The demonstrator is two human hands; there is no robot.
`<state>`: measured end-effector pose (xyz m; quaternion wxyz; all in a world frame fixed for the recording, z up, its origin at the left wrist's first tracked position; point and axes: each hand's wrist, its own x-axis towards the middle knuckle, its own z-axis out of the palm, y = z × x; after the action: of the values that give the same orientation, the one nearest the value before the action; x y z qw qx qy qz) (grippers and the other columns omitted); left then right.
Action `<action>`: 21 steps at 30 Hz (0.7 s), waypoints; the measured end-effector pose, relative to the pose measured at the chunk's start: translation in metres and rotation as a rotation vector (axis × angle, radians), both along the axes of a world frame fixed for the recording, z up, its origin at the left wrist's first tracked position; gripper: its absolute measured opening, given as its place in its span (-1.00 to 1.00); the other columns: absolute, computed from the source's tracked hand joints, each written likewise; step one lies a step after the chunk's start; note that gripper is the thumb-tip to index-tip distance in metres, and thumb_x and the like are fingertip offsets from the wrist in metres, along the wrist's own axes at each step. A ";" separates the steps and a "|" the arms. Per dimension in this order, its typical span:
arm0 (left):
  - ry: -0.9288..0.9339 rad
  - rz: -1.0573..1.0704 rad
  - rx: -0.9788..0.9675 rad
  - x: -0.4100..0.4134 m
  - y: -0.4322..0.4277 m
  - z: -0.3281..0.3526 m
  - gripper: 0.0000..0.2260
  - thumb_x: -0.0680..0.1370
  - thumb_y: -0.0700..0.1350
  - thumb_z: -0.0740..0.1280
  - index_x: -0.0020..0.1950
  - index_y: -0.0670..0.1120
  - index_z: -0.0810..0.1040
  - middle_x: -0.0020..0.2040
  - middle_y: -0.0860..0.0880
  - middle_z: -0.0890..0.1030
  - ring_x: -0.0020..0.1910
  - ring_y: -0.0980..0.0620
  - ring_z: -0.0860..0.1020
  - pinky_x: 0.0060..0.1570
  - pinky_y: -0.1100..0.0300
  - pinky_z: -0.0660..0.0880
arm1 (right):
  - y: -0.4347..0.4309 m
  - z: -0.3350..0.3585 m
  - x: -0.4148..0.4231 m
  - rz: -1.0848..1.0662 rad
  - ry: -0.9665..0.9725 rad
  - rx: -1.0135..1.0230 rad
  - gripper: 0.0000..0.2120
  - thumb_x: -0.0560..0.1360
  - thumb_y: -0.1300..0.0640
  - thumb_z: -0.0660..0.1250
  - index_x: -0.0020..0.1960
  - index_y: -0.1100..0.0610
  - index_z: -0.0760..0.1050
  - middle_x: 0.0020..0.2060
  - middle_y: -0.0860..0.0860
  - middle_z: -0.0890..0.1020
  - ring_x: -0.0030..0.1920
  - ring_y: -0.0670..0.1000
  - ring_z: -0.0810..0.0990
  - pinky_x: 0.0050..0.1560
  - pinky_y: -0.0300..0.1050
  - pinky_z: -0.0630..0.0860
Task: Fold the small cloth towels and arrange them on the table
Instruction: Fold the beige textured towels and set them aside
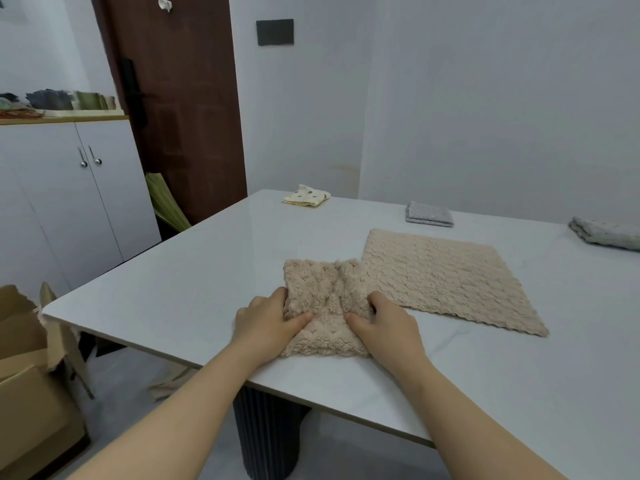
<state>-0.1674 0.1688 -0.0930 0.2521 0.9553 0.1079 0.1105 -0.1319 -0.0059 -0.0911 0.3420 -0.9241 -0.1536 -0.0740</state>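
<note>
A fluffy beige towel (323, 282) lies bunched near the front edge of the white table (194, 271). My left hand (266, 323) pinches its left side and my right hand (384, 323) pinches its right side, thumbs pressed into the cloth's middle. A second beige towel (450, 275) lies flat and unfolded just to the right, touching the bunched one. Three folded towels sit along the far side: a cream dotted one (306, 195), a grey one (429, 214) and a pale grey one (609, 233) at the right edge.
A white cabinet (69, 195) with stacked cloths on top stands at the left, beside a brown door (180, 98). An open cardboard box (31, 382) sits on the floor by the table's left corner. A dark ribbed pedestal (266, 438) holds the table.
</note>
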 end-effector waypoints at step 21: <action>-0.117 0.121 -0.922 0.069 0.052 0.014 -0.96 0.59 -0.11 0.20 -0.04 0.01 0.41 -0.05 0.00 0.57 -0.10 0.05 0.56 -0.10 0.16 0.52 | 0.061 0.010 0.062 0.084 0.180 0.263 -0.69 0.52 -0.04 0.24 0.18 0.07 0.29 -0.35 -0.11 0.47 -0.33 -0.11 0.44 -0.32 -0.17 0.34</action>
<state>-0.0981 0.2211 -0.0786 0.6489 0.7278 0.1871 0.1192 -0.0703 0.0553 -0.0813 0.4750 -0.8671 -0.1497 0.0041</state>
